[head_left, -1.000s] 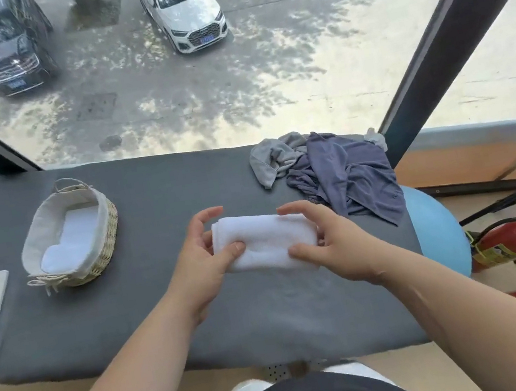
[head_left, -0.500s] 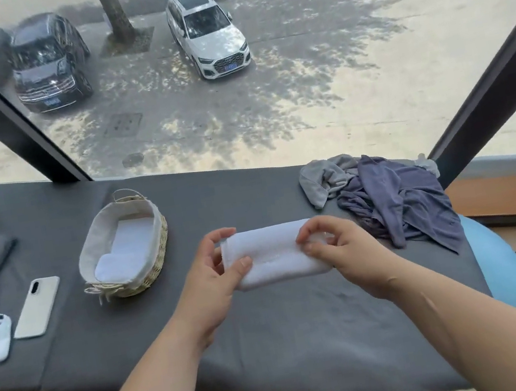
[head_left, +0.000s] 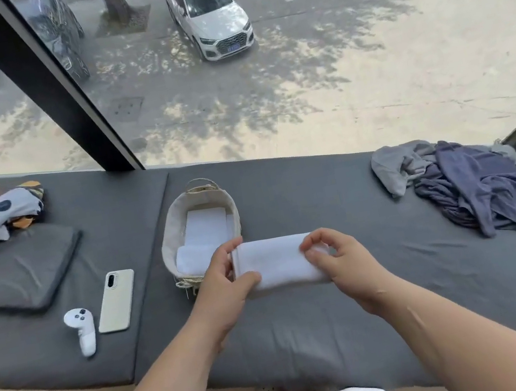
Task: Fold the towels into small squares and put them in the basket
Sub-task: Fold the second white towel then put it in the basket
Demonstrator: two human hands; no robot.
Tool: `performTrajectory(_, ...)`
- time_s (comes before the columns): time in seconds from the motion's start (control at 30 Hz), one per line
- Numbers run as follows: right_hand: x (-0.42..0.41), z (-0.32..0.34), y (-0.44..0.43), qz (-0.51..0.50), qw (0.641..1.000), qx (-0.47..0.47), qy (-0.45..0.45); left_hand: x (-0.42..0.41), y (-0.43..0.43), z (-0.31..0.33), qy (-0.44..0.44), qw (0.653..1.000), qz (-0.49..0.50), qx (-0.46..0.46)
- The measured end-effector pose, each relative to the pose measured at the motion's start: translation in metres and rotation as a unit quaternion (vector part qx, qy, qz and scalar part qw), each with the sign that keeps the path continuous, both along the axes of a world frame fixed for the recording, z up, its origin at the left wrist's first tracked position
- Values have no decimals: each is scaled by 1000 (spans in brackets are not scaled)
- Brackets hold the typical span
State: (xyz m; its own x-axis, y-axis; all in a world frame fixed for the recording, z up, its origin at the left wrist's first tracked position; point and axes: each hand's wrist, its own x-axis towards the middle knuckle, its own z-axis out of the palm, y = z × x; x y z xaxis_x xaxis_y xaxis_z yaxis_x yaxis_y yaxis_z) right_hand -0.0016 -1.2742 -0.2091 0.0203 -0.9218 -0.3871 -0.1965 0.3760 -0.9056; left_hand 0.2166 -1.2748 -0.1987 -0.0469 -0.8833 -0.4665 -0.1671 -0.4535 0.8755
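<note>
We hold a folded towel [head_left: 275, 263] just right of the basket [head_left: 167, 238].
Our left hand [head_left: 222, 282] pinches its basket-side end; our right hand [head_left: 343, 264] pinches the far end.

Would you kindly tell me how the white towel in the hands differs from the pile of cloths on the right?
The white towel is folded into a neat oblong; the pile of cloths is crumpled. The towel is white; the pile is grey and dark blue. The left hand and right hand hold the towel; nothing touches the pile. Both are fabric.
</note>
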Motion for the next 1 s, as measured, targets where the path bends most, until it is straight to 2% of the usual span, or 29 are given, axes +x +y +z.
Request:
performTrajectory(0.23,39,-10,-42,37,998,41,6,44,-33,-17,-47,998,-3,33)
performTrajectory(0.47,95,-34,-81,41,994,99,4,106,-82,-50,-40,998,-16,50)
performTrajectory(0.7,174,-74,-124,-62,987,143,30,169,-155,-101,-12,991,-85,102)
performTrajectory(0.87,208,-108,-163,-147,977,146,58,193,-208,-133,-38,987,-113,107)
performTrajectory(1.0,223,-146,-202,-145,976,143,74,196,-238,-172,-75,986,-97,113)
